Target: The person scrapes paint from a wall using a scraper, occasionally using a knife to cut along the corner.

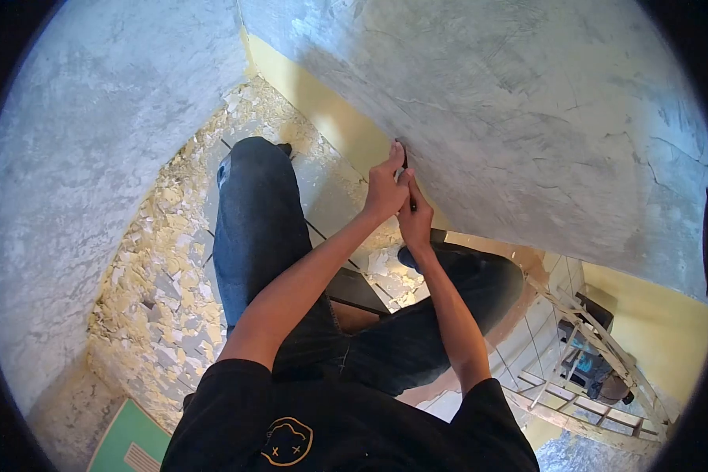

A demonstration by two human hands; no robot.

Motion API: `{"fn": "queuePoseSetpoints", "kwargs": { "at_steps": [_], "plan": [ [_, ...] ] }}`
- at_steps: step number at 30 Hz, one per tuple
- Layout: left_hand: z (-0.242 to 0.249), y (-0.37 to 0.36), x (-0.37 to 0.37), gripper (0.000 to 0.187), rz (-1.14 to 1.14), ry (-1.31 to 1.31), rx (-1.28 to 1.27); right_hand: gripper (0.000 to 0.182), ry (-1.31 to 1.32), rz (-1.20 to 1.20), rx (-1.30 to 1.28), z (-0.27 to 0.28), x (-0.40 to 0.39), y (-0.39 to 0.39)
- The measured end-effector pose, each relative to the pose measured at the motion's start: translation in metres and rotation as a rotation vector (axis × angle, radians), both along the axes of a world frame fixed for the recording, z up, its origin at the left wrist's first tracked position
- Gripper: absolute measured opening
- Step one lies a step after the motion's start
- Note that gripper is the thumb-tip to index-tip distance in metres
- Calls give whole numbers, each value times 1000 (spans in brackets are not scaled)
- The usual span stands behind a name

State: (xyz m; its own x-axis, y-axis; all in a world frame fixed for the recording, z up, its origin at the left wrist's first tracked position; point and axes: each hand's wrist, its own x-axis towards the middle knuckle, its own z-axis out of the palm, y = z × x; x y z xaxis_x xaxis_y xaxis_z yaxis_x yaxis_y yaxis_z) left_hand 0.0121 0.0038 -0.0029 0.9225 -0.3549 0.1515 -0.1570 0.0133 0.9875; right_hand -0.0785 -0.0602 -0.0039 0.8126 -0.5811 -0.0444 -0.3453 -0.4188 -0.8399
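Note:
Both hands meet at the lower part of the grey scraped wall [511, 118], by the edge of a yellow painted strip [330, 106]. My left hand [385, 187] has its fingers pressed along a thin dark tool [405, 157] whose tip touches the wall. Just right of it and a little lower, my right hand [415, 214] is closed around the tool's lower end. Most of the tool is hidden by the fingers, so its shape is hard to make out.
Paint flakes [161, 291] cover the floor along the left wall. My bent knees lie on both sides of my arms, over a dark low seat. A wooden ladder [598, 413] and dark items stand at lower right. A green panel [126, 440] is at lower left.

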Motion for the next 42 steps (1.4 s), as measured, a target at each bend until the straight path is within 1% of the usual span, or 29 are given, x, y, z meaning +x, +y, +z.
{"fn": "queuePoseSetpoints", "kwargs": {
  "at_steps": [4,6,8,9,10,11,12,13,14,15,16,17,18,20,22,23,25,26,28,30,32,33,34,35,37,38,40,41,42],
  "plan": [
    [15,1,-18,57,-41,23,6,39,45,-33,-31,17,-20,4],
    [22,0,-23,54,-100,116,0,39,24,-33,-29,16,-19,2],
    [22,-1,-11,54,-64,132,43,40,0,-35,-20,3,-8,-1],
    [19,-1,-4,55,-30,143,89,40,-123,26,-138,-16,4,-8],
    [17,-1,3,55,-30,146,91,40,-248,85,-255,-8,18,-2],
    [15,1,10,55,21,219,20,39,-144,73,-130,2,24,5],
    [13,2,17,56,72,291,-51,39,-144,72,-126,11,30,8],
    [11,4,23,55,109,253,22,40,16,83,-74,15,38,8],
    [11,5,23,55,107,249,26,40,174,92,-21,18,43,9],
    [20,9,22,54,83,321,59,40,169,86,-19,12,41,9],
    [22,10,21,53,58,393,90,40,57,102,-59,4,37,8],
    [22,9,19,53,55,388,87,39,-56,120,-101,-4,33,5],
    [14,5,16,51,52,392,19,39,-58,120,-103,0,30,4],
    [10,3,12,49,53,404,-53,40,21,35,154,12,16,3],
    [12,4,13,41,25,559,-120,41,21,1,215,14,0,-1],
    [13,3,12,41,32,561,-124,42,15,-40,280,15,-7,-2],
    [10,0,12,23,70,721,-356,44,31,-48,308,24,-16,1],
    [8,3,13,23,77,718,-360,46,44,-64,337,28,-16,2],
    [3,6,11,20,-48,694,-107,44,76,-97,391,32,-13,5],
    [-5,3,1,22,-31,701,-85,42,105,-138,446,34,-6,5],
    [-19,-1,-1,25,-15,711,-58,31,122,-75,472,32,8,4],
    [-20,-1,1,32,-65,762,-81,31,70,-62,339,28,15,10],
    [-21,-1,1,39,-117,815,-103,31,72,-64,343,27,16,13],
    [-22,-2,1,39,-119,819,-98,33,113,-93,406,26,16,16],
    [-3,-1,3,49,-185,938,-205,39,183,-102,526,34,15,14],
    [4,-3,2,49,-190,942,-202,39,184,-109,527,33,14,11],
    [10,-6,-3,54,-271,929,-237,43,147,-127,736,31,9,5],
    [12,-5,-4,54,-273,933,-232,49,140,-108,748,24,5,3],
    [18,-4,-5,55,-304,972,-204,49,141,-113,749,30,3,5]
  ]
}}
